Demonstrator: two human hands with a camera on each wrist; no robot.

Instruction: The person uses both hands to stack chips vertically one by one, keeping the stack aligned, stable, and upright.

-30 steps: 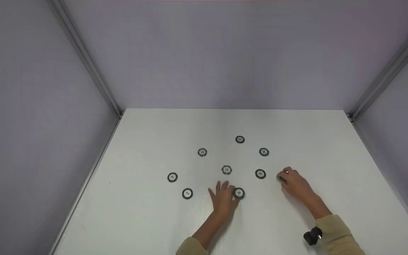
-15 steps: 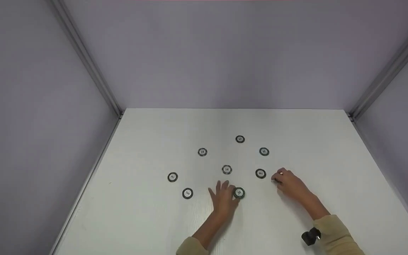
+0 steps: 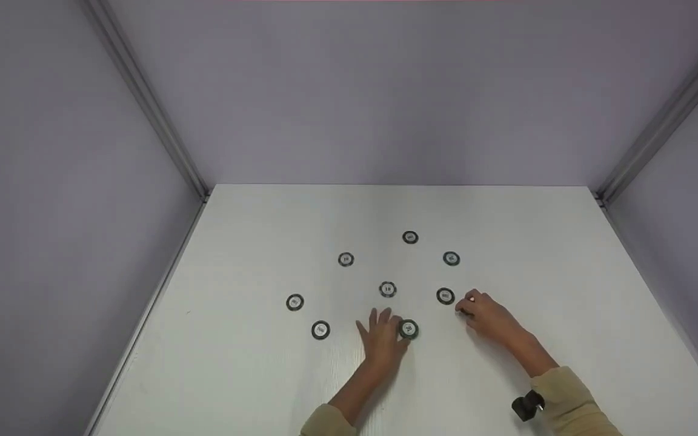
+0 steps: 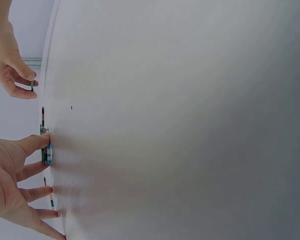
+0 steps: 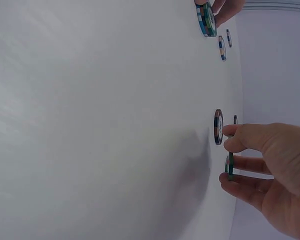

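Chips lie scattered on the white table [image 3: 252, 242]: the right hand [image 3: 487, 315] pinches one chip [image 5: 230, 166] on edge, lifted just right of a flat chip [image 3: 445, 295], while the left hand [image 3: 380, 340], fingers spread, steadies the near stack [image 3: 408, 329].

We are seeing the white table [image 3: 252, 375] lying open along its left side, its far strip by the back wall [image 3: 385, 91] and its right side, giving a hand room to pass. In the middle, scattered chips are crowding the way: one chip [image 3: 445, 296] is sitting just beside the right hand [image 3: 487, 315], and a small stack [image 3: 408, 329] is touching the left hand [image 3: 380, 342]. Side walls are closing in both edges.
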